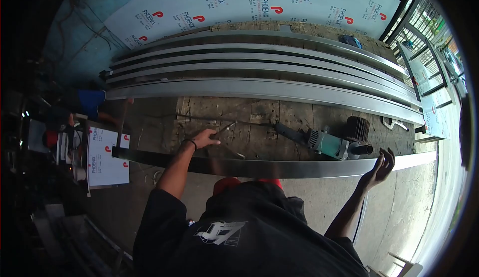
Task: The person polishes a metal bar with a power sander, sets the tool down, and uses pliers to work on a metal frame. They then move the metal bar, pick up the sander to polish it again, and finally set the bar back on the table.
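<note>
Head view: the left hand [204, 138] reaches over the long steel bar [279, 168] at the bench's [249, 115] near edge. Its fingers curl beside a thin tool [227, 126], but I cannot tell whether they grip it. The right hand [381, 164], fingers spread and empty, sits at the bar's right end near the grinder [327, 144].

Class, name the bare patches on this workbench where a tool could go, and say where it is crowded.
Bare wood lies between the stacked steel sections and the long bar, from the left hand to the grinder. The grinder's end and the back, under the sections, are crowded.
</note>
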A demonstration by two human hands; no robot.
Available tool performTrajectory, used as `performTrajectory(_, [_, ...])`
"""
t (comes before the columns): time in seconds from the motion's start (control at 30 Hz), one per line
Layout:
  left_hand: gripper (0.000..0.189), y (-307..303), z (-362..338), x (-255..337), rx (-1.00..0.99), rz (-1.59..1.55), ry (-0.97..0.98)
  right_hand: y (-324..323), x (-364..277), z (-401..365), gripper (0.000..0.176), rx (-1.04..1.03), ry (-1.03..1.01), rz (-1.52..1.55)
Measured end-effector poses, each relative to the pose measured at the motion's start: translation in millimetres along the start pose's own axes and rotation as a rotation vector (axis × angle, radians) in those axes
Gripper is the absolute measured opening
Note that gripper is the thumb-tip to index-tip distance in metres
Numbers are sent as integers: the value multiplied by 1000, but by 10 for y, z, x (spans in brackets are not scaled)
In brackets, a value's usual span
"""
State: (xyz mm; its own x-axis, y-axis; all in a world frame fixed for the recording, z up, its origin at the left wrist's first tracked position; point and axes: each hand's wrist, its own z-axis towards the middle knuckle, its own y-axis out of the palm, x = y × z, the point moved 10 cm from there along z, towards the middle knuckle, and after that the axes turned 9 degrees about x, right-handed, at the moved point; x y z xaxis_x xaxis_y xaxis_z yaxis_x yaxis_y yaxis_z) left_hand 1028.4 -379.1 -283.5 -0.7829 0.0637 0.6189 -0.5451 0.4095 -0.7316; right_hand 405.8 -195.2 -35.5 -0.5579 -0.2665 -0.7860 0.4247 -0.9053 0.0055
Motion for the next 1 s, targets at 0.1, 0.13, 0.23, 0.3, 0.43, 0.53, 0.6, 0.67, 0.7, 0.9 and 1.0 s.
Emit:
performTrajectory(0.1, [59, -184, -75, 322, 4, 213, -63, -57, -430, -91, 24, 84, -130, -59])
performTrajectory(0.13, [60, -181, -102, 354, -95, 362, -148, -46, -473, -123, 24, 83, -130, -57])
performTrajectory(0.23, [58, -120, -191, 305, -102, 414, -201, 176, -751, -285, 28, -24, -276, -138])
performTrajectory(0.3, [59, -55, -241, 280, -39, 418, -172, 472, -873, -459, 25, -100, -203, -13])
performTrajectory(0.43, [62, -39, -509, 357, 193, 393, -114, 1005, -1008, -785, 15, -315, -286, -87])
performTrajectory(0.53, [62, -216, -726, 391, 329, 367, -9, 1118, -1068, -909, 17, -326, -335, -141])
performTrajectory(0.6, [59, -357, -844, 261, 427, 287, 41, 1133, -1131, -953, 18, -261, -329, -173])
performTrajectory(0.67, [56, -586, -1026, 69, 541, 219, 80, 1138, -1169, -1065, 18, -215, -335, -177])
performTrajectory(0.7, [54, -673, -1105, -46, 562, 164, 78, 1129, -1088, -1153, 19, -182, -321, -188])
performTrajectory(0.9, [40, -1338, -1625, -915, 781, 39, 42, 2049, -1465, -2073, 15, -314, -213, -148])
performTrajectory(1.0, [36, -1504, -1948, -1504, 842, -34, -57, 2888, -2070, -2639, 16, -549, -205, -58])
